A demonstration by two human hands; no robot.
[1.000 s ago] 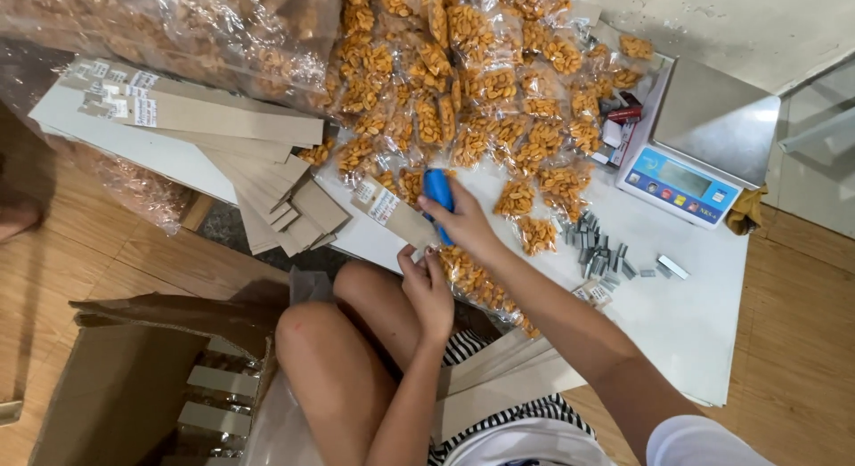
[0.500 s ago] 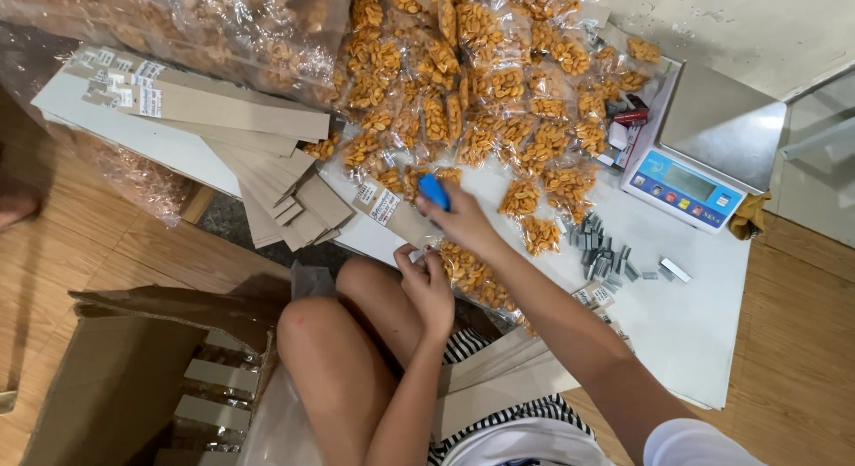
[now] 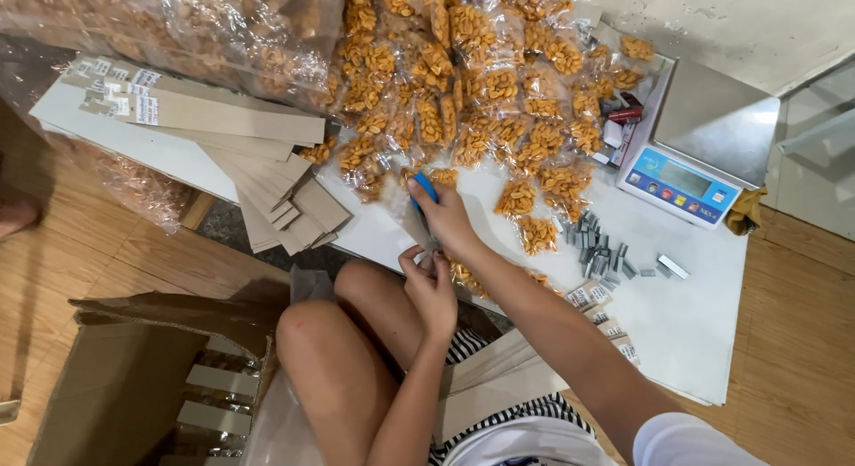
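Observation:
My right hand (image 3: 448, 218) grips a blue stapler (image 3: 424, 188) over a narrow brown cardboard strip (image 3: 411, 218) at the near edge of the white board (image 3: 677, 315). My left hand (image 3: 431, 283) is just below it, pinching the lower end of that strip together with a clear snack bag (image 3: 463, 272). Both hands are close together above my bare knees. A large heap of small clear bags of orange snacks (image 3: 472, 83) lies right behind the stapler.
A digital scale (image 3: 699, 137) stands at the right. Loose staple blocks (image 3: 598, 248) lie near it. Stacked cardboard strips (image 3: 240, 154) lie at left, more labelled strips (image 3: 606, 319) at right. An open carton (image 3: 142, 377) sits on the wooden floor.
The right hand with the stapler has shifted left and up along the strip. The strip now stands more upright, its labelled end hidden. The left hand stayed put.

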